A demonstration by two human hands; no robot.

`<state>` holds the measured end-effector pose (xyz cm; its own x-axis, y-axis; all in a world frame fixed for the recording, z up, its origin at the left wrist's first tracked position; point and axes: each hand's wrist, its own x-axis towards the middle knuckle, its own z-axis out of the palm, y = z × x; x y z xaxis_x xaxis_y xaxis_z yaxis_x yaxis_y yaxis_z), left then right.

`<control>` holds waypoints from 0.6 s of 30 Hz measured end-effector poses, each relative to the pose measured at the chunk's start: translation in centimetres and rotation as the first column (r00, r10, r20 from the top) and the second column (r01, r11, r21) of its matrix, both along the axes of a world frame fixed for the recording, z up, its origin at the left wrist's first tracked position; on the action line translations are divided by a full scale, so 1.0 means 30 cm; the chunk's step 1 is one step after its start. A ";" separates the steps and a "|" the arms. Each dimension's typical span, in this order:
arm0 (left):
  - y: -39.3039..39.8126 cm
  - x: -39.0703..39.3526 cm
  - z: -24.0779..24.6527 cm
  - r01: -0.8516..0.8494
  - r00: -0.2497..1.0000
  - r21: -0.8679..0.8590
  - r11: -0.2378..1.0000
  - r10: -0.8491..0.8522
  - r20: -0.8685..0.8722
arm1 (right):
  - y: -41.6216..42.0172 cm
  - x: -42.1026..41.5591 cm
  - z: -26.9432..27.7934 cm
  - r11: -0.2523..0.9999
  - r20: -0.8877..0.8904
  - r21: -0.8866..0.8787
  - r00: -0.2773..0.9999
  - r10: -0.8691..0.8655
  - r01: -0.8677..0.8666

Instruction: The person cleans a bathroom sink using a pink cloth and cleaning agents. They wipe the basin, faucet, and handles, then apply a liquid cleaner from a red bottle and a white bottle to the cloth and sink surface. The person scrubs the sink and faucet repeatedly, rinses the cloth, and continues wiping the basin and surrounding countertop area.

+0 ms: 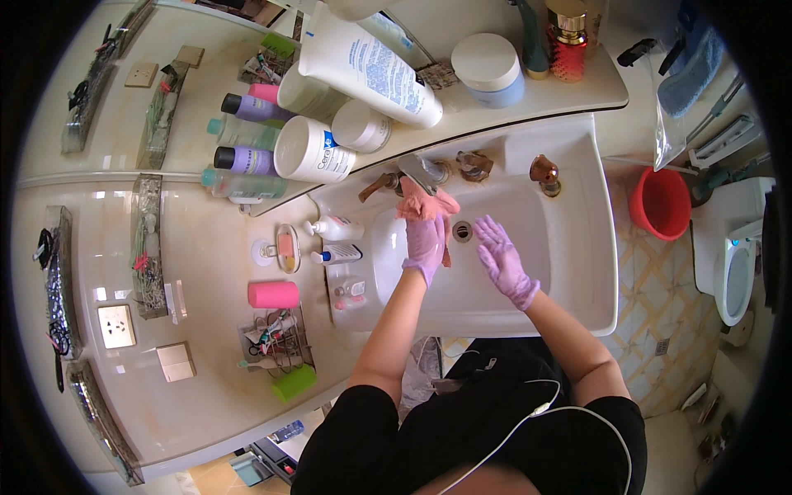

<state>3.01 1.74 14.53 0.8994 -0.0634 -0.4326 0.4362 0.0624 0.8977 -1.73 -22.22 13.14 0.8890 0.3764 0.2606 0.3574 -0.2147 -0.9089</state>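
Note:
My left hand (424,245), in a thin purple glove, grips a wet-looking salmon-pink cloth (422,201) just below the metal faucet spout (419,173). Part of the cloth hangs past the fingers toward the basin. My right hand (502,263), gloved the same way, is held over the white sink basin (526,229) with its fingers stretched out and nothing in it. Between the two hands lies the round drain (462,231). Whether water is running cannot be made out.
A shelf (557,93) above the sink carries jars, bottles and a large white tube (371,68). Pump bottles (337,228) stand on the sink's left rim. A wire rack (278,337) with toothbrushes hangs at left. To the right are a red bucket (661,204) and a toilet (733,247).

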 end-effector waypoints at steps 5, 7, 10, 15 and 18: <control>-0.211 0.066 0.077 -0.475 0.732 0.787 0.395 -0.319 0.602 | -0.109 -0.073 -0.043 0.998 -0.155 -0.036 0.987 -0.051 0.046; -0.185 0.064 0.097 -0.300 0.793 0.903 0.309 -0.445 0.416 | -0.125 -0.092 -0.067 0.998 -0.161 -0.032 0.985 -0.061 0.057; -0.290 0.017 0.256 -0.206 0.911 0.604 0.770 -0.075 0.406 | -0.158 -0.105 -0.080 0.997 -0.196 -0.014 0.977 -0.079 0.078; -0.133 0.095 0.097 0.137 0.991 0.941 0.309 -0.049 -0.128 | -0.213 -0.114 -0.086 0.993 -0.247 -0.010 0.962 -0.114 0.115; -0.082 0.164 0.049 -0.048 0.987 0.956 0.291 -0.131 0.090 | -0.221 -0.112 -0.087 0.994 -0.242 -0.005 0.964 -0.111 0.113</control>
<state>7.94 -0.72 16.01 0.9565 0.2738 -0.1011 0.2918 -0.8898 0.3508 -5.08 -28.86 10.53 0.9624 0.2695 0.0355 0.1008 -0.2328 -0.9673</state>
